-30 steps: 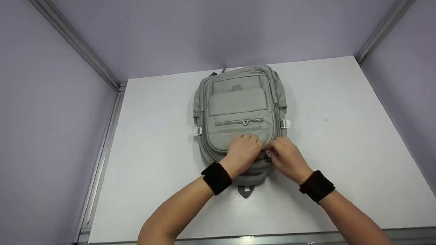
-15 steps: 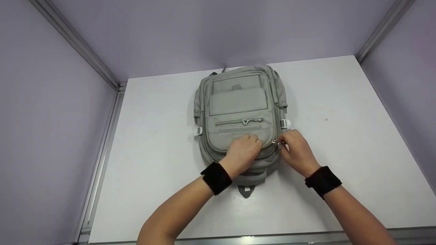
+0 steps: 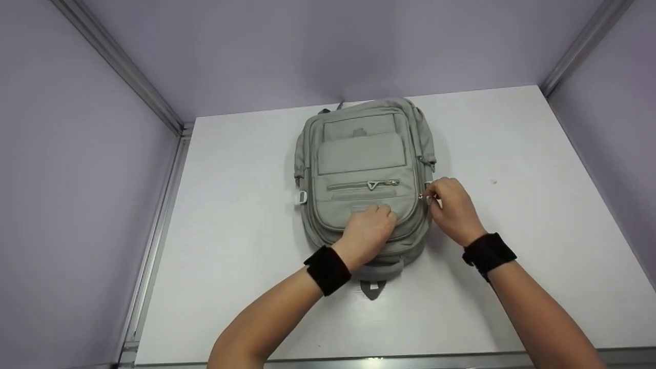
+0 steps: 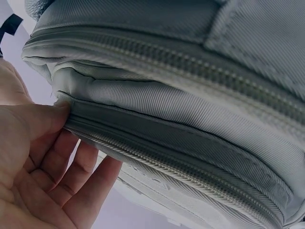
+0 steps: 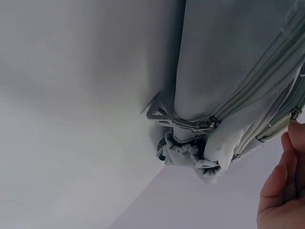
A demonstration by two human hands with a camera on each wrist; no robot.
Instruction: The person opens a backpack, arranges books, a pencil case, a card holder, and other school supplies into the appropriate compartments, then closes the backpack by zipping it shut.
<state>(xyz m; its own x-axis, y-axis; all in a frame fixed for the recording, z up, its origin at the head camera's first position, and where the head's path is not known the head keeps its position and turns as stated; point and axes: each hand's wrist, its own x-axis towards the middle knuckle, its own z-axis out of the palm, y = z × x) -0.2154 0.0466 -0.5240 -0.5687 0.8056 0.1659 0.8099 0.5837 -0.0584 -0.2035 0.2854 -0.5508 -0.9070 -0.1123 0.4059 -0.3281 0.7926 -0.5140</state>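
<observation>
A grey-green backpack [image 3: 361, 154] lies on the white table, its front facing up and its carry handle [image 3: 379, 270] toward me. My left hand [image 3: 370, 233] pinches the zippered edge of the front compartment near that end. In the left wrist view, the thumb is on one side of the zipper band [image 4: 162, 164] and the fingers are on the other. At the bag's right side, my right hand [image 3: 453, 210] pinches the pull of a metal zipper slider [image 3: 421, 197]. The right wrist view shows the slider [image 5: 295, 114] right at the fingertips.
A front pocket zipper with a triangular pull [image 3: 372, 185] crosses the bag's middle. A white strap buckle [image 3: 301, 197] sticks out on the left side. Another triangular pull [image 5: 159, 110] hangs at the side in the right wrist view. Purple-grey panels [image 3: 353, 51] surround the table [image 3: 241, 205].
My right hand has moved up and right along the bag's edge, carrying the zipper slider from the near corner onto the right side. The left hand has stayed on the zippered edge.
</observation>
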